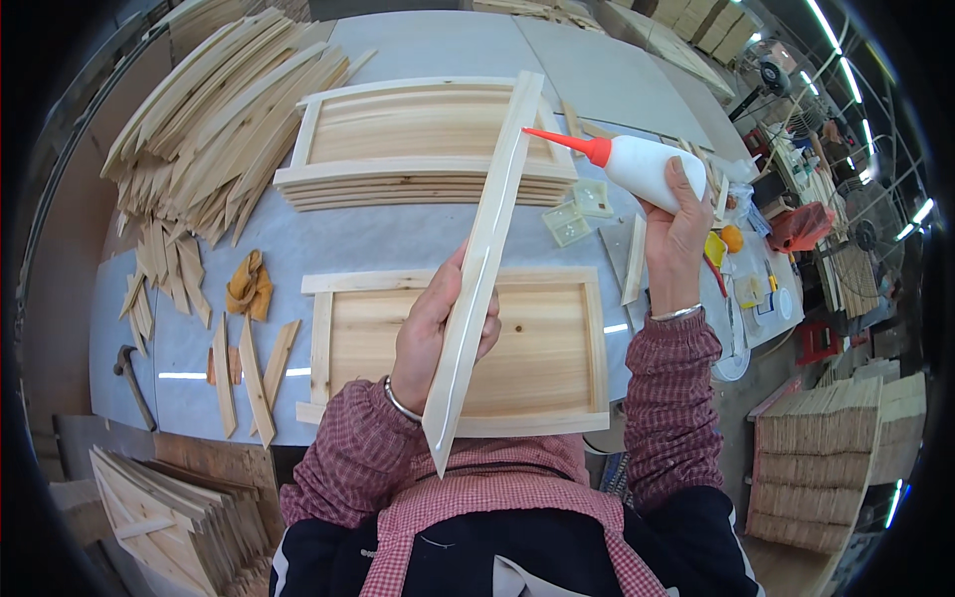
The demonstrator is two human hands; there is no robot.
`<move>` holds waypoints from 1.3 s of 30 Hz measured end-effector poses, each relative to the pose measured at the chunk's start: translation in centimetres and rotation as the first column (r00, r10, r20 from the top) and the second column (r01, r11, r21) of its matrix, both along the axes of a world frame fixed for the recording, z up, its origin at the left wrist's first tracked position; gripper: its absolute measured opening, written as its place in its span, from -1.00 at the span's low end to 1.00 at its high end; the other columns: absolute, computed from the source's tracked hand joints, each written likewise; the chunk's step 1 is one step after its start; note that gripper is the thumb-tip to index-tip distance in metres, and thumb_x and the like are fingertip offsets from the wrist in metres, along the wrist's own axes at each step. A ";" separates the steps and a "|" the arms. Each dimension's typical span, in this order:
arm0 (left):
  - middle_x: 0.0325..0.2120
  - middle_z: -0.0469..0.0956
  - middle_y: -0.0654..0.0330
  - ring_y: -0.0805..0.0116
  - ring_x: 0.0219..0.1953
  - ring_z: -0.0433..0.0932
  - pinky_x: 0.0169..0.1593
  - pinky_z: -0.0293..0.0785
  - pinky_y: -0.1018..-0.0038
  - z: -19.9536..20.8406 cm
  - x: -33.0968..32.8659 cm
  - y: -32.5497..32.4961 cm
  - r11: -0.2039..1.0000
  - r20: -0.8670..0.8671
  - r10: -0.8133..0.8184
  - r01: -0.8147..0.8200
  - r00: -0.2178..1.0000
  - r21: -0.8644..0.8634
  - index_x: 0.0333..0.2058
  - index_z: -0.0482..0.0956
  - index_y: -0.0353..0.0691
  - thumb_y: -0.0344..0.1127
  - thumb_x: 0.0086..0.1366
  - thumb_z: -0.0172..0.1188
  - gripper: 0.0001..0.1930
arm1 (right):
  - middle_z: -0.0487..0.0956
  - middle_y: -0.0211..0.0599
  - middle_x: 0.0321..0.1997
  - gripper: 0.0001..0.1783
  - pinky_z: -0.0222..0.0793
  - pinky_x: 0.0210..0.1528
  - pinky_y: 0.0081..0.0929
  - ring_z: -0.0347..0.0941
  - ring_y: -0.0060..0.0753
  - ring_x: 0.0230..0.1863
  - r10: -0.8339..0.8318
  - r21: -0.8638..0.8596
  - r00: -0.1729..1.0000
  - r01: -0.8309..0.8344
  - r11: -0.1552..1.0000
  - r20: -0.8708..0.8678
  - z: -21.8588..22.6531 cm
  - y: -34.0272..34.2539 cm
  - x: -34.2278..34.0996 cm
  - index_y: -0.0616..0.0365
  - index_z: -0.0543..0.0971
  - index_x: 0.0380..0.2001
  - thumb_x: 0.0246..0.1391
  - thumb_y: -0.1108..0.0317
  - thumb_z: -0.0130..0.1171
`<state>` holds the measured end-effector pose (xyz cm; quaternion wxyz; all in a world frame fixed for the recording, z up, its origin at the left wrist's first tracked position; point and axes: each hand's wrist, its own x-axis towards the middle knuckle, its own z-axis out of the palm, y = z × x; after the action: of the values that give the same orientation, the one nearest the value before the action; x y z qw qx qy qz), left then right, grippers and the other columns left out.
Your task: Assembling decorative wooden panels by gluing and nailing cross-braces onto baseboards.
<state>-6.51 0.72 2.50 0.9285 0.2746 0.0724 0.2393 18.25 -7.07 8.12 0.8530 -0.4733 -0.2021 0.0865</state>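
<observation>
My left hand (435,323) is closed round a long wooden strip (484,239), held up at a slant over the table. A thin white line of glue runs along the strip's face. In my right hand (678,229) is a white glue bottle (645,171) with a red nozzle, tipped sideways so its tip meets the strip near the upper end. Below the strip lies a framed wooden panel (557,348), partly hidden by my left hand. Farther off, a stack of similar framed panels (398,129) sits behind the strip's upper part.
A big heap of wooden strips (209,119) covers the far left. Nearer are a yellow-brown cloth (249,286), loose strips (256,378) and a hammer (132,383). Small clear plastic boxes (568,223) lie beside the stack. Wood piles (816,468) stand at lower right.
</observation>
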 end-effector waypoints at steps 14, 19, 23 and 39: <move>-0.53 0.34 0.22 0.54 -0.61 0.23 -0.65 0.20 0.69 -0.2 -1.1 -0.6 0.998 -0.066 -0.014 0.018 0.998 0.063 0.26 0.03 -0.13 -0.10 0.45 -0.41 -0.52 | 0.41 -0.14 -0.11 -0.47 0.51 -0.10 -0.13 0.43 -0.14 -0.06 -0.103 0.044 0.995 0.103 0.994 0.009 1.6 1.5 4.0 0.29 0.33 -0.11 -0.11 0.38 0.34; -0.51 0.36 0.23 0.53 -0.60 0.27 -0.61 0.25 0.68 -0.6 -1.6 -0.4 0.997 -0.115 -0.035 0.043 0.993 0.061 0.26 0.04 -0.14 -0.08 0.43 -0.31 -0.50 | 0.40 -0.09 -0.08 -0.51 0.48 -0.07 -0.08 0.41 -0.07 -0.03 -0.052 0.094 0.998 0.054 0.994 -0.029 1.0 1.3 5.0 0.33 0.31 -0.10 -0.03 0.32 0.27; -0.46 0.40 0.27 0.48 -0.46 0.40 -0.38 0.38 0.63 -0.1 -3.9 0.4 0.951 -0.332 0.122 -0.015 0.935 0.308 0.19 0.20 -0.25 -0.16 0.38 -0.11 -0.52 | 0.40 -0.04 -0.05 -0.50 0.44 -0.02 -0.02 0.39 -0.01 0.00 0.070 0.159 0.990 -0.050 0.986 -0.120 -1.4 -2.1 3.5 0.36 0.31 -0.08 0.04 0.24 0.20; -0.41 0.38 0.13 0.21 -0.35 0.35 -0.24 0.28 0.37 -7.4 -8.7 -2.2 -0.208 -0.174 0.658 0.399 0.732 0.893 -0.03 0.50 -0.18 -0.49 0.03 0.19 -0.56 | 0.43 -0.06 0.04 -0.46 0.16 0.18 0.06 0.32 0.00 0.10 0.085 0.136 0.780 0.001 0.991 -0.620 -14.2 -10.5 -2.9 0.19 0.37 0.00 0.14 -0.03 -0.03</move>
<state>-15.18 -1.49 -4.92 0.2236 0.9307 0.2080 0.2011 15.40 -17.55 -6.07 0.8983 -0.3574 0.0758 0.2440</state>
